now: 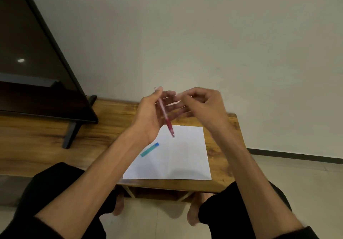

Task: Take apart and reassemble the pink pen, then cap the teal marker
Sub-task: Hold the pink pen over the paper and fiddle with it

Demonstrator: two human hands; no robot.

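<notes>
My left hand (pixel 151 114) holds the pink pen (pixel 165 115) above the white paper (pixel 178 157), tip pointing down toward the sheet. The pen's upper barrel is pale pink and its grip is darker red. My right hand (pixel 202 103) hovers just right of the pen with curled fingers, near a blurred thin pale piece (pixel 173 103); whether it pinches that piece I cannot tell. The teal marker (pixel 150 149), with a blue end, lies slanted on the paper's left part, under my left wrist. Its cap is not visible.
The paper lies on a wooden table (pixel 111 127) against a pale wall. A large dark TV (pixel 37 71) on black feet stands at the table's left. My knees in black trousers flank the table's front edge, above a tiled floor.
</notes>
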